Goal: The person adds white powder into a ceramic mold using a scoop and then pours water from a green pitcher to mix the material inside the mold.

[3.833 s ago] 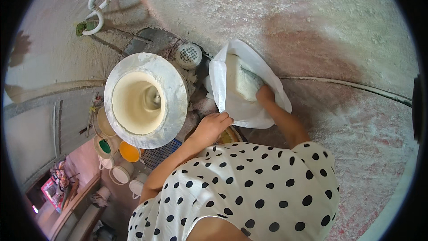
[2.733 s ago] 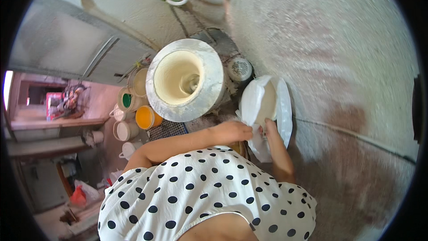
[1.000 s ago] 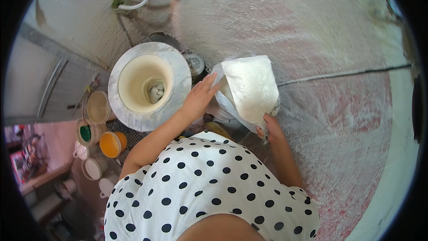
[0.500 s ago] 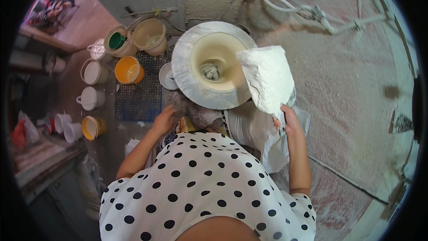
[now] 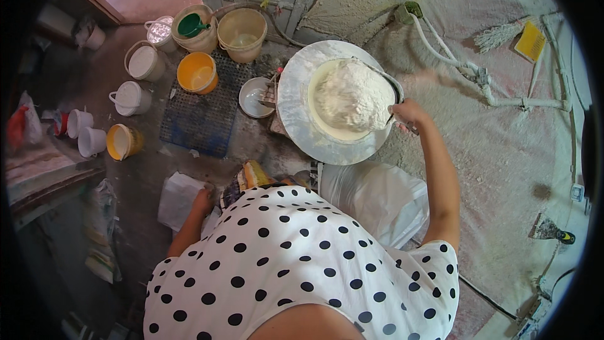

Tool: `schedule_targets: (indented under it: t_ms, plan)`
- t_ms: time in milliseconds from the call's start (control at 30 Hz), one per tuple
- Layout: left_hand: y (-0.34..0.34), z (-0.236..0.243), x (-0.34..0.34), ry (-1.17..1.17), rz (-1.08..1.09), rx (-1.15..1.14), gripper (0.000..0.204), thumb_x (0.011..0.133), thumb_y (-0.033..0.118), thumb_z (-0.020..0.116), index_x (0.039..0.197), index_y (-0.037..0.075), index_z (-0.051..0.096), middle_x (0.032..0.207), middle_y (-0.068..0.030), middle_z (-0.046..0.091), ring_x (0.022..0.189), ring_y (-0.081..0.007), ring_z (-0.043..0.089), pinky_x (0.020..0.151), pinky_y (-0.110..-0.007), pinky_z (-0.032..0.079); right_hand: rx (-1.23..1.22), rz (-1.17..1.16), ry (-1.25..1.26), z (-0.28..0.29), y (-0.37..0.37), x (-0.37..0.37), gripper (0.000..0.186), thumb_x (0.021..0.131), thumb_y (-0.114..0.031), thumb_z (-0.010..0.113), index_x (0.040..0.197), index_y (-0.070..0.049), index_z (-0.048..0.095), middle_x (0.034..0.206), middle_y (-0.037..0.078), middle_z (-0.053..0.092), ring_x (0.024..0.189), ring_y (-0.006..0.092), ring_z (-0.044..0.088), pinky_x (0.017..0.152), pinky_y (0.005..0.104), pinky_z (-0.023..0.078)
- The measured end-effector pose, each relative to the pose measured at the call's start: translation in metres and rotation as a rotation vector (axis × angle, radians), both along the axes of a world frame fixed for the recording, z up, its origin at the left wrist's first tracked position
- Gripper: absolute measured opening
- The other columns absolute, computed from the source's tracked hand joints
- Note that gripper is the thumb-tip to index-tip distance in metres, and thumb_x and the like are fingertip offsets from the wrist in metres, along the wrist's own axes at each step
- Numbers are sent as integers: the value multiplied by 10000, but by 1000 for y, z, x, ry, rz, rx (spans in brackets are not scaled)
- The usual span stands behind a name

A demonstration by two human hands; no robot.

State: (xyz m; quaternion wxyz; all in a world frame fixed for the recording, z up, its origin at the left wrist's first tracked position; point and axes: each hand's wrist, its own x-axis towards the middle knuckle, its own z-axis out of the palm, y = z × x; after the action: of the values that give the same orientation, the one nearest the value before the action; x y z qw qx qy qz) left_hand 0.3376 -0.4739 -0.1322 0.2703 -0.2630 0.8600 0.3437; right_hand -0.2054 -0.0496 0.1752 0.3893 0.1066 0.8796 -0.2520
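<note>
My right hand is closed around the handle of a metal scoop, reaching over the round basin. A heap of white powder lies at the scoop, over the basin's opening, partly blurred. The basin is cream inside, with a wide pale rim dusted in white; the powder hides its bottom. Low at the left, my left hand hangs beside a white bag or sheet; its fingers are too unclear to read. Right of my lap stands a large clear plastic bag.
Left of the basin are a white bowl, a blue grid mat, a yellow-orange bucket and several pale buckets. At right, a powdery wall carries white pipes, a scraper and a brush.
My right hand has swung the loaded scoop left and forward over the basin, its powder now in a heap there. My left hand has dropped back toward the white bag. The view has shifted.
</note>
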Motion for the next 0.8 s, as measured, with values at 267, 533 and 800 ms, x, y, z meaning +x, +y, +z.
schedule_targets:
  t_ms: [267, 533, 800]
  plan:
    - [-17, -42, -32, 143, 48, -8, 263, 820, 156, 574, 1063, 60, 603, 1149, -218, 576, 1091, -403, 542, 911, -448, 452, 126, 157, -17, 27, -28, -10, 223, 792, -147, 606, 785, 75, 591, 580, 139, 586, 420, 197, 550, 332, 350, 392]
    - [-33, -55, -69, 332, 8, 4, 287, 802, 117, 615, 1074, 22, 616, 1129, -217, 594, 1072, -384, 560, 937, -435, 453, 177, 256, -8, 32, -38, -12, 221, 814, -143, 527, 767, 67, 574, 551, 138, 577, 406, 194, 545, 330, 352, 385]
    - [-42, -87, -42, 130, 40, 86, 351, 792, 187, 629, 1118, 57, 641, 1165, -180, 608, 1116, -360, 561, 962, -436, 451, 290, 349, -21, 49, -61, -8, 205, 788, -110, 497, 705, 59, 576, 545, 141, 570, 404, 225, 536, 352, 384, 397]
